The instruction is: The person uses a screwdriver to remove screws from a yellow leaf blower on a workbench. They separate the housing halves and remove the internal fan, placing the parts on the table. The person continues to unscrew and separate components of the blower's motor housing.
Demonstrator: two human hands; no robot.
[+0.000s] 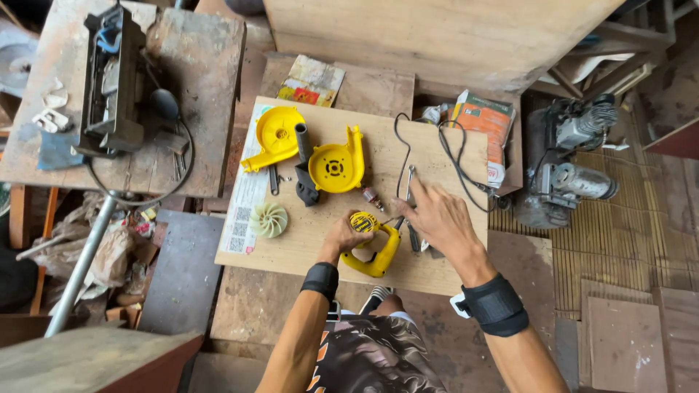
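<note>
My left hand (344, 236) grips a yellow tool housing with a handle (376, 251), its round motor end up, on a wooden board (320, 240). My right hand (439, 216) hovers with fingers spread over small metal tools (412, 185) and a black cable (451, 156) just right of the housing. Two yellow blower shell halves (277, 135) (336, 166) lie further up the board, with a black nozzle (303, 167) between them. A pale fan impeller (269, 219) rests at the left.
A dark machine part (111, 80) sits on a worn bench at the left. An orange box (486, 127) lies at the board's right edge. A grey motor unit (571, 160) stands on the floor mat at right. A large plank (437, 33) lies beyond.
</note>
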